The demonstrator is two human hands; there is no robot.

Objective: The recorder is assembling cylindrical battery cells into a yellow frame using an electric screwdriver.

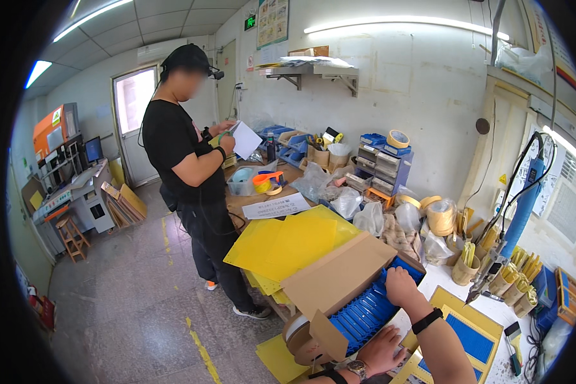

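An open cardboard box (339, 272) lies in front of me, packed with a row of thin blue plastic pieces (360, 319). My right hand (401, 287), with a black band at the wrist, reaches over the box's far end. Its fingers curl closed on a blue piece; the fingertips are partly hidden. Lower down, my left hand (381, 351), wearing a wristwatch (357, 369), rests along the near side of the box with fingers stretched out. To the right of the box, a yellow frame (493, 328) holding a blue panel (468, 339) lies on the white table.
Yellow sheets (288, 246) are stacked beyond the box. A brush (513, 345) lies at the right, below a hanging blue tool (525, 208). Tape rolls (441, 216) and a drawer unit (383, 165) stand behind. Another person (185, 153) stands left, holding white paper (244, 141).
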